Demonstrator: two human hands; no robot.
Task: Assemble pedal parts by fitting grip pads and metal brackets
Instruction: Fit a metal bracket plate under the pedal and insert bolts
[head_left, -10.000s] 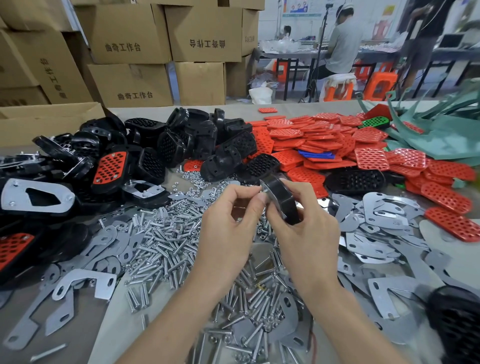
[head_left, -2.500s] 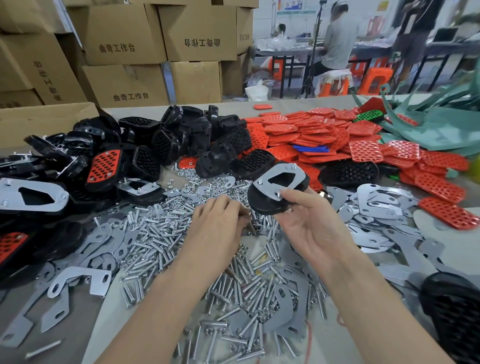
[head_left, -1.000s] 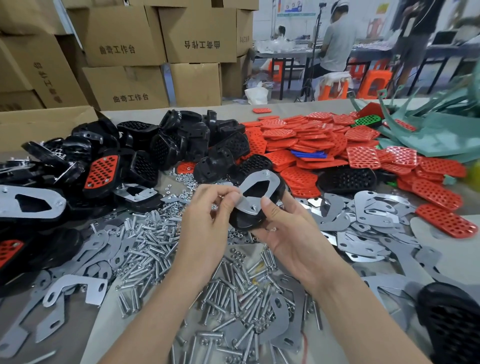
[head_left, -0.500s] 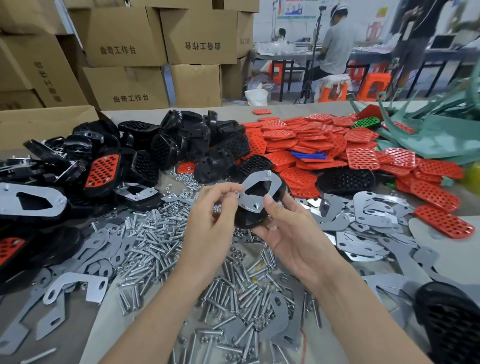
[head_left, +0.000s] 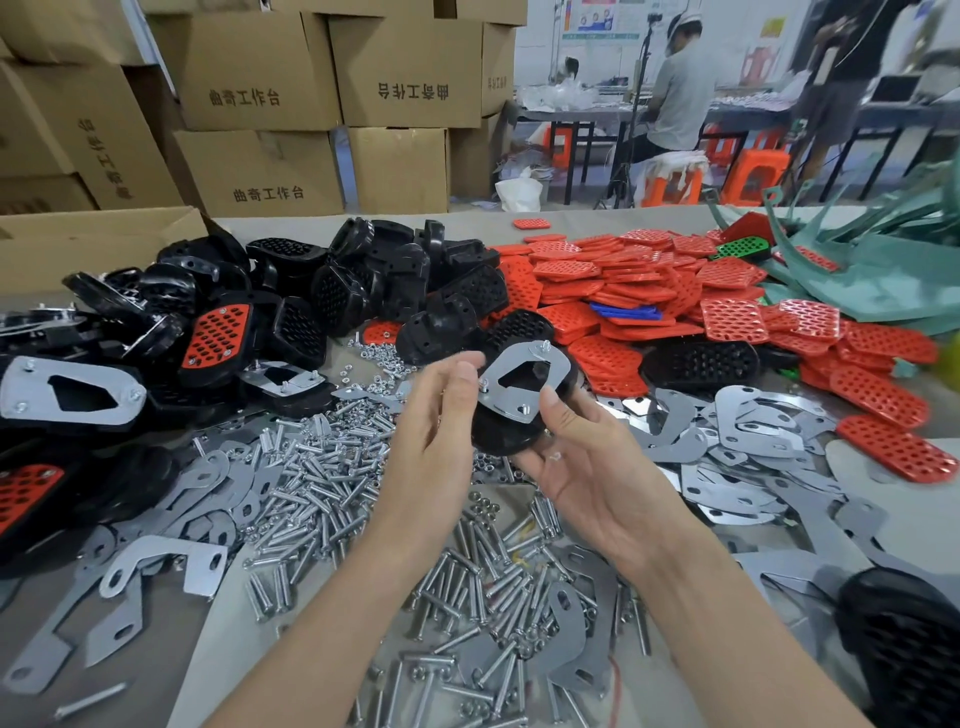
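Note:
My right hand (head_left: 597, 467) holds a black pedal body (head_left: 498, 434) from below, with its thumb pressed on the silver metal bracket (head_left: 550, 364) lying on top of the pedal. Small screw ends stick up through the bracket's corners. My left hand (head_left: 431, 431) is just left of the pedal, with its fingertips at the bracket's left corner. Its back faces me, so any pinch there is hidden.
Loose bolts (head_left: 322, 467) and nuts (head_left: 379, 358) cover the table under my hands. Black pedal bodies (head_left: 395, 270) are piled behind, red grip pads (head_left: 623, 280) at the back right, spare brackets (head_left: 753, 426) to the right. Bracketed pedals (head_left: 67, 395) lie at the left. Cardboard boxes (head_left: 260, 67) stand behind.
My left hand left the bolt pile and came up to the bracket's left corner. My right hand drew the pedal slightly lower and closer, bracket side up.

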